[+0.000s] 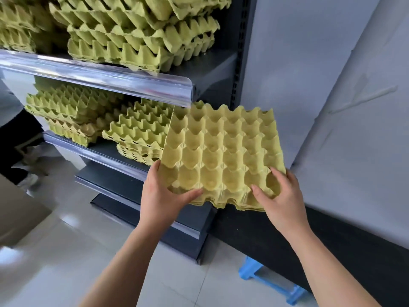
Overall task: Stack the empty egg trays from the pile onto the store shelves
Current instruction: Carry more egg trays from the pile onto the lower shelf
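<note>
the tall dark grey metal shelving unit (218, 69) fills the far left, each shelf edged with a clear plastic strip (110, 78). uneven stacks of yellow-green moulded pulp egg trays (137, 38) crowd the upper shelf, and lower stacks (135, 131) sit on the middle one.

a thin bundle of the same pulp trays (223, 149) is in the air, tilted, in front of the right end of the middle shelf. the left hand (159, 193) grips its near left corner, and the right hand (281, 196) has its fingers hooked into cups at the near right corner.

i'd worry that the bundle's far edge catches the clear strip just above it. it could also shove the ragged middle stack askew as it goes in.

a small blue plastic stool (265, 278) sits on the floor near right.

the source pile is out of view. i can't count the layers being held, and the far left edge is blurred.
</note>
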